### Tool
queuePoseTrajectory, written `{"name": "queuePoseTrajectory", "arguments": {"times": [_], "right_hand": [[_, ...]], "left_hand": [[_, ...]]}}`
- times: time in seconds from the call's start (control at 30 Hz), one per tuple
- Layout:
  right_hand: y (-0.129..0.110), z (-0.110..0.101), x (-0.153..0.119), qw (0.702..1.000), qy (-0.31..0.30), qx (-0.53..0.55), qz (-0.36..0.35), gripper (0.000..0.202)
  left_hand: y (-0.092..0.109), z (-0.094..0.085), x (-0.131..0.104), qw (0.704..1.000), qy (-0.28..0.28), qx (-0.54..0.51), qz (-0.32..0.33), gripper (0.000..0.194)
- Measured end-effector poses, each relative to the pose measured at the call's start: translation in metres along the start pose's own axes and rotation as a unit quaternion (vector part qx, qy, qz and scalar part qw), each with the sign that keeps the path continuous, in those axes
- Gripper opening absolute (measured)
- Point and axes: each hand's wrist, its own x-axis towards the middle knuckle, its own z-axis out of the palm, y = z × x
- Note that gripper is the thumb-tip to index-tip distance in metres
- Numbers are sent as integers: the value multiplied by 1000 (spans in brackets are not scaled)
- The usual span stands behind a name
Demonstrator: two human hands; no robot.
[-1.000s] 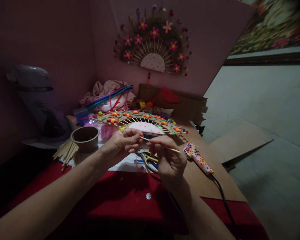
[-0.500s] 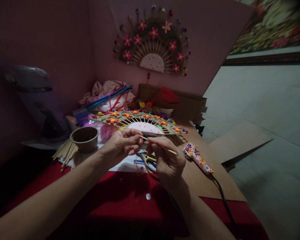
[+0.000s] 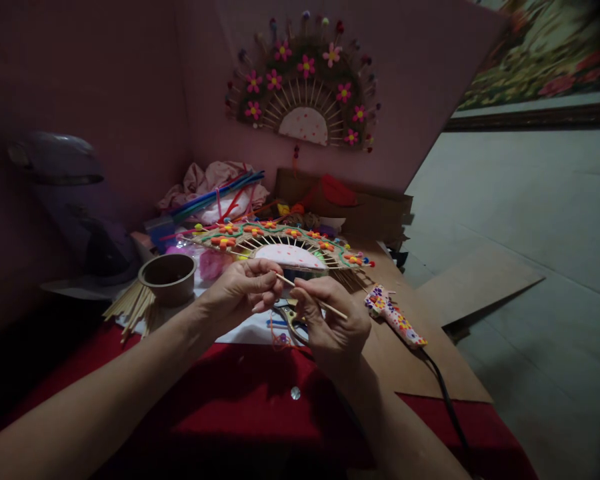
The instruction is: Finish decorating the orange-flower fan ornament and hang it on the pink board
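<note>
Stick (image 3: 286, 281) is on near side of flowered fan (image 3: 290, 254). Left hand (image 3: 250, 285) pinches left end; right hand (image 3: 337, 327), mid-length. Judged light, stiff, snappable; best held mid-length.

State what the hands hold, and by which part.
A thin stick: the left hand pinches one end, the right hand grips it around the middle.

This looks like a corner of a home used for handicraft: a framed painting (image 3: 540, 63) and a flower-decked fan ornament (image 3: 304, 121) on a pink wall (image 3: 410, 100), above a red-draped bench (image 3: 240, 400) bearing scissors (image 3: 294, 323), a flower-patterned glue gun (image 3: 396, 319) and thin wooden sticks (image 3: 133, 303).
</note>
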Motion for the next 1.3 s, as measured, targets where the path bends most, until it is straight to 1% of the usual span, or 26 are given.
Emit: {"name": "queuePoseTrajectory", "arguments": {"times": [0.1, 0.2, 0.33, 0.4, 0.5, 0.67, 0.73, 0.8, 0.9, 1.0, 1.13, 1.3], "right_hand": [[1, 1, -2, 1000, -18, 19, -10, 31], [1, 2, -3, 1000, -6, 11, -18, 31], [-1, 2, -2, 998, 27, -36, -32, 22], [-2, 2, -1, 998, 32, -43, -30, 18], [-3, 3, -1, 998, 31, -42, -17, 15], [-4, 4, -2, 997, 45, -69, 9, 1], [-4, 4, -2, 996, 49, -73, 15, 6], [-4, 5, -2, 996, 45, -79, 25, 14], [-3, 6, -4, 995, 32, -79, 48, 26], [-2, 7, -4, 996, 34, -63, 56, 24], [-2, 6, -4, 995, 58, -60, 60, 21], [-3, 6, -2, 995, 62, -60, 48, 21]], "left_hand": [[0, 0, 0, 1000, 7, -6, 1, 22], [0, 1, 1, 1000, 3, -6, -3, 24], [-2, 2, 0, 1000, -15, 1, -4, 25], [-2, 3, 0, 1000, -19, 5, -3, 24], [-2, 3, 0, 1000, -15, 7, -3, 22], [-3, 3, 1, 1000, -10, 16, 4, 22], [-4, 3, 1, 1000, -10, 19, 3, 23], [-5, 4, 1, 1000, -11, 18, 5, 25], [-5, 4, 1, 1000, -12, 19, 13, 22], [-4, 5, 0, 1000, -7, 17, 15, 19], [-2, 6, 0, 1000, 13, 3, 11, 26], [-1, 6, 0, 1000, 20, 17, 11, 19]]}}
